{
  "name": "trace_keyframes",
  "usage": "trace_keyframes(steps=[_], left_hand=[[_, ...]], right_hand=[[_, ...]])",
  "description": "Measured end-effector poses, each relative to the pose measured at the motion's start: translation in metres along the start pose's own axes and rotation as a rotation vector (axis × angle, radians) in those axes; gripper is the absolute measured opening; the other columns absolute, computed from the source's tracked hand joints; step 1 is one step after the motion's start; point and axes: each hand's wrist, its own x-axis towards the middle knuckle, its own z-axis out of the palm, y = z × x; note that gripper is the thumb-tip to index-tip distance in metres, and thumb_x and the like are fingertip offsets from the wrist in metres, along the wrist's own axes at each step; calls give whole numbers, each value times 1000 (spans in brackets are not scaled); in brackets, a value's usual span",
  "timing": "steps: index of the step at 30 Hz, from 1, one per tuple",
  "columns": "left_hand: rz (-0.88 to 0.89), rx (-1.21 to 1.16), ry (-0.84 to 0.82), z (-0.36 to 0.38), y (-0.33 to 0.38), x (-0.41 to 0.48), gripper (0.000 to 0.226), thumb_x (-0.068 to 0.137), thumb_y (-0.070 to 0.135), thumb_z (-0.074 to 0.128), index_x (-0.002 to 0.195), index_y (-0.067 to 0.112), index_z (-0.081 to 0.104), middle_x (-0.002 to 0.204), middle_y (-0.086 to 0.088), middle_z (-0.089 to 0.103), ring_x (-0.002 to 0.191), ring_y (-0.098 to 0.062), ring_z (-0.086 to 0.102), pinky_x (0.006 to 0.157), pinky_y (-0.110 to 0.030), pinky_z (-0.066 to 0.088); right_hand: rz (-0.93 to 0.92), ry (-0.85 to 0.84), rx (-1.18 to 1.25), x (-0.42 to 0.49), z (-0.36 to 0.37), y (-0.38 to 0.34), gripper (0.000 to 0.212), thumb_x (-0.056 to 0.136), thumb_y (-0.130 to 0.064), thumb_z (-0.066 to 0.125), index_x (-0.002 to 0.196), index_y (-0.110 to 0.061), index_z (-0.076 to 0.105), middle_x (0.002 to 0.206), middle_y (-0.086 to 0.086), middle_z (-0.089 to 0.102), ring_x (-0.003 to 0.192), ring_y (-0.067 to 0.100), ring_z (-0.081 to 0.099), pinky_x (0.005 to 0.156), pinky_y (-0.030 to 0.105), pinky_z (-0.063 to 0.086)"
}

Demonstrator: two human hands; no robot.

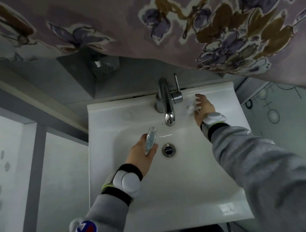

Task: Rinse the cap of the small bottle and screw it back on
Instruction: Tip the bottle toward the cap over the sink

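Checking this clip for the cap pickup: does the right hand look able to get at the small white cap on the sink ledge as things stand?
Probably yes. The right hand is open right beside the cap on the sink ledge, with nothing between them. The faucet stands on the cap's far side; the left hand holds the bottle over the basin.

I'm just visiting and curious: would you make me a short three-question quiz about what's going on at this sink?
1. True or false: the left hand holds the small bottle over the sink.
2. The right hand is open beside which small white thing on the sink's ledge: A) a sponge B) the cap C) a toothbrush
3. Fill in: no water visibly runs from the ___.

Key: 1 true; 2 B; 3 faucet.
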Motion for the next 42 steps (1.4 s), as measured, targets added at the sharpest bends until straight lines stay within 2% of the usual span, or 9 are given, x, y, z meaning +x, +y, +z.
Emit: trace_keyframes(steps=[5, 8, 11, 14, 21, 26, 29, 33, 42], left_hand=[[3, -28, 14, 2, 0, 7, 35, 94, 33, 52, 123, 16, 48, 110, -9, 66, 96, -26, 62, 84, -32, 49], [2, -72, 21, 3, -2, 9, 37, 93, 34, 52, 126, 17, 46, 115, -9, 65, 101, -27, 62, 88, -36, 49], [-3, -78, 38, 7, -2, 15, 40, 93, 36, 52, 129, 20, 44, 112, -7, 64, 98, -26, 61, 84, -33, 47], [-20, -132, 107, 13, 0, 19, 41, 94, 34, 51, 131, 21, 41, 103, -1, 62, 95, -24, 60, 79, -28, 42], [-97, -208, 36, 21, -8, 23, 54, 96, 36, 46, 143, 18, 27, 124, -11, 61, 113, -28, 58, 93, -34, 45], [-114, -259, -101, 7, -27, 31, 60, 91, 35, 41, 148, 25, 24, 148, -7, 41, 135, -23, 39, 112, -34, 29], [-22, -48, 89, -7, -39, 42, 51, 92, 20, 49, 142, 18, 38, 152, -7, 33, 137, -24, 35, 107, -24, 25], [-96, 112, 369, -22, -45, 69, 59, 85, 23, 63, 137, 11, 38, 142, -12, 40, 128, -30, 42, 103, -36, 38], [-185, 434, 215, -30, -57, 127, 78, 84, 38, 64, 146, 18, 21, 147, -7, 38, 137, -27, 29, 105, -44, 30]], right_hand=[[-56, -56, 34, -20, -2, 8, 50, 89, -5, 51, 135, -21, 40, 130, 7, 44, 107, 18, 50, 83, 22, 49], [-174, -29, -43, -64, 8, 10, 53, 73, -1, 66, 121, -18, 49, 114, 9, 54, 90, 20, 56, 78, 35, 53], [-331, -300, 25, -120, 22, 4, 50, 70, -9, 76, 112, -22, 53, 102, 4, 58, 81, 13, 56, 65, 16, 47], [-494, -504, -36, -151, 34, -7, 66, 68, -27, 79, 124, -21, 46, 112, -2, 54, 91, 6, 56, 72, 12, 46], [-473, -361, -162, -153, 56, -29, 54, 76, -13, 73, 125, -14, 51, 121, 5, 58, 90, 21, 62, 76, 35, 56], [-468, -402, -212, -138, 61, -25, 39, 86, -22, 64, 123, -15, 54, 116, 8, 64, 98, 28, 64, 78, 46, 55], [-457, -393, -237, -131, 61, -21, 39, 88, -27, 62, 125, -19, 53, 116, 7, 66, 100, 26, 64, 82, 45, 54], [-434, -391, -275, -125, 59, -19, 40, 89, -29, 60, 127, -24, 51, 118, 5, 66, 99, 26, 64, 84, 44, 55], [-435, -436, -377, -119, 47, -25, 42, 94, -31, 53, 134, -21, 45, 116, 16, 64, 102, 36, 63, 84, 47, 51]])
